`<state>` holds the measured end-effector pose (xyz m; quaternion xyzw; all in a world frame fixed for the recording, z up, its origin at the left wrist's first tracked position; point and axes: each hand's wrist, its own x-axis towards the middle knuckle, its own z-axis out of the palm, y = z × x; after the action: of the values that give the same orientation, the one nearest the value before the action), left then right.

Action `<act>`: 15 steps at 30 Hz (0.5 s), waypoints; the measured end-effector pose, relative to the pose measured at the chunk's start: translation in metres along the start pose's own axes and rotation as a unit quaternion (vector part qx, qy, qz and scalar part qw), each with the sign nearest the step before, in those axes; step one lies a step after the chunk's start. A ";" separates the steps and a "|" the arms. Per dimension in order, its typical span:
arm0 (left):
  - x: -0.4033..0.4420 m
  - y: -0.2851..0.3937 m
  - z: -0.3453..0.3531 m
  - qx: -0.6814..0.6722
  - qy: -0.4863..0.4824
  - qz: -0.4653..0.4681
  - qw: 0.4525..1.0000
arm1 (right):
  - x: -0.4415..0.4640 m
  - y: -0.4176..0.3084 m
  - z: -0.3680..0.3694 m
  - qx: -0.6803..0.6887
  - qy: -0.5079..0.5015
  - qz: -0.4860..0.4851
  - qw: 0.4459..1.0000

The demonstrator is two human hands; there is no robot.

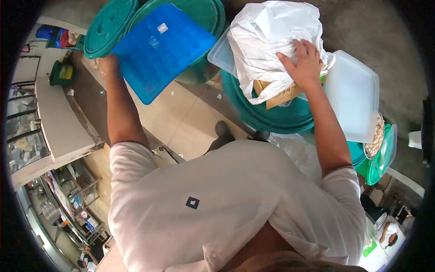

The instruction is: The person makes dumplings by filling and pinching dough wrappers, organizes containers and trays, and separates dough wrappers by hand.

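- Grasps a flat blue plastic panel (165,54) by its left edge with the left grip (109,67); cannot make out the blurred fingertips there.
- Lays the right grip (306,65) palm down on a crumpled white plastic bag (272,36), fingers spread and unclenched.
- Holds the blue plastic panel aslant over a large green drum (199,75), covering much of its top; shows a small white label (162,28) near the panel's far edge.
- Has a round green lid (111,27) just beyond the left grip.
- Shows the white plastic bag draped partly over a brown cardboard box (283,95) with dark lettering, both above a round teal lid (272,120).
- Includes a translucent container (222,54) left of the bag and a frosted container (355,99) to its right, beside the right forearm.
- Shows farther right a bowl of pale pieces (375,136) near a bright green lid (380,156).
- Includes a clear plastic bag (301,152) near the right arm, pale floor tiles (179,120) and a dark shoe (222,129).
- Reveals far left a dark green bin (62,72) with a yellow label; at lower right, a person in white (392,231).
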<state>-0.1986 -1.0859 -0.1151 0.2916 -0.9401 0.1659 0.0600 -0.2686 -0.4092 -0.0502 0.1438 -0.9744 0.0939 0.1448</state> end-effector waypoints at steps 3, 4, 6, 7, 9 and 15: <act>0.007 0.020 -0.005 -0.185 0.064 -0.170 0.966 | 0.000 0.000 0.001 0.004 0.006 -0.002 1.000; 0.008 0.023 -0.011 -0.187 0.063 -0.170 0.965 | 0.000 0.000 0.001 0.002 0.006 -0.002 1.000; 0.009 0.024 -0.025 -0.215 0.014 -0.143 0.966 | 0.000 -0.002 0.001 -0.001 0.020 -0.007 1.000; 0.014 0.021 -0.018 -0.215 0.014 -0.144 0.966 | 0.001 -0.003 0.001 -0.001 0.020 -0.009 1.000; 0.030 0.017 0.003 -0.231 -0.004 -0.166 0.959 | 0.000 -0.005 0.000 -0.006 0.026 -0.002 1.000; 0.033 0.018 0.012 -0.248 0.054 -0.108 0.961 | 0.000 -0.002 0.002 0.003 0.042 -0.021 0.999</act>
<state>-0.2364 -1.0934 -0.1245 0.3582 -0.9099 -0.0644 0.1988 -0.2684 -0.4117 -0.0522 0.1603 -0.9640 0.0999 0.1873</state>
